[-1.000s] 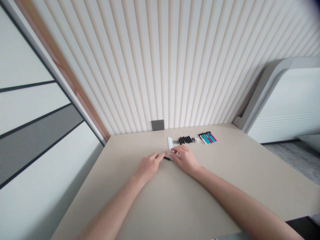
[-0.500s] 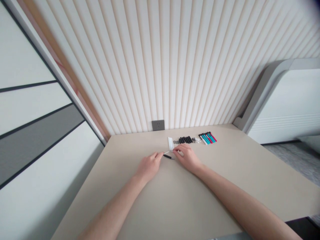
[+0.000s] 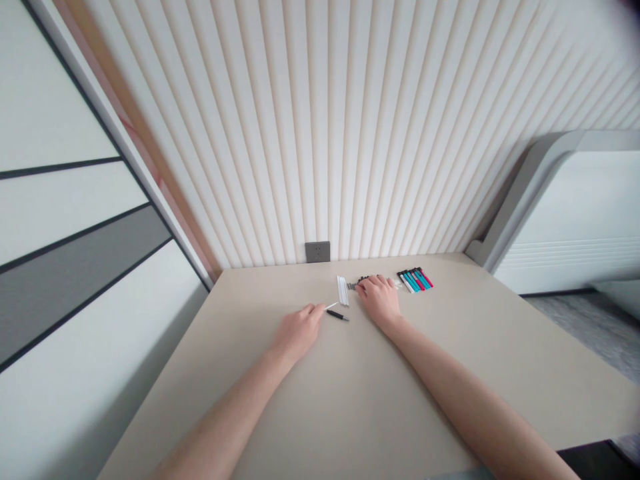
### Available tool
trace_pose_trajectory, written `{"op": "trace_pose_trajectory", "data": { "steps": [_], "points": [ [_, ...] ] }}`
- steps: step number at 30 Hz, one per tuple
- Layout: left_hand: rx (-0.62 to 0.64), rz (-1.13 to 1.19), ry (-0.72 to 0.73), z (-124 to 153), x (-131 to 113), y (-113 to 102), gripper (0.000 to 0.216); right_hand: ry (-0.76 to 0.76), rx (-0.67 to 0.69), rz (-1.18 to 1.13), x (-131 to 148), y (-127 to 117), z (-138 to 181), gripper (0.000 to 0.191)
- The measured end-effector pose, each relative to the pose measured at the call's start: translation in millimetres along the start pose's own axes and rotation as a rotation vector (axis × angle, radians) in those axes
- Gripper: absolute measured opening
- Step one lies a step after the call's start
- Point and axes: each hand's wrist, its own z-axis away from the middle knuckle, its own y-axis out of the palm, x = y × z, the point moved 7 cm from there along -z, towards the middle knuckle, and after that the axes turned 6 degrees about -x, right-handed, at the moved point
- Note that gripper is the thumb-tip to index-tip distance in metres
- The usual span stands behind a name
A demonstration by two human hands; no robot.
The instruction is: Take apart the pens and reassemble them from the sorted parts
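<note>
My left hand [image 3: 300, 330] is closed in a pinch on a thin white pen refill [image 3: 331, 306], which sticks out to the right of the fingertips. Just below its end lies a black pen grip section [image 3: 337, 315] with a silvery tip. My right hand [image 3: 379, 299] rests over the row of black pen parts [image 3: 364, 279] and hides most of them. Its fingertips are drawn together beside the small grey pieces [image 3: 351, 286], which look like springs; what they pinch is too small to make out. Several white refills [image 3: 343, 291] lie side by side between the hands.
Pen barrels [image 3: 415, 281] in white, teal and red with black ends lie in a row at the right. Small clear pieces [image 3: 398, 284] show beside my right hand. The beige table [image 3: 350, 400] meets a ribbed wall with a dark socket [image 3: 317, 252].
My right hand has left the refill's end and moved right and away from me, over the black parts and small grey pieces. My left hand still holds the refill, in nearly the same place.
</note>
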Motion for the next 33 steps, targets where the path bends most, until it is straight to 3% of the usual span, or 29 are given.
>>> {"op": "trace_pose_trajectory", "data": {
  "steps": [12,33],
  "points": [
    [0.015,-0.003,-0.002,0.5,-0.9,0.8,0.032,-0.02,0.045,-0.004,6.4,9.7,-6.3,0.027],
    [0.041,0.041,-0.025,-0.1,-0.3,1.1,0.031,-0.07,0.075,-0.088,9.3,5.0,0.0,0.025]
  ]
}}
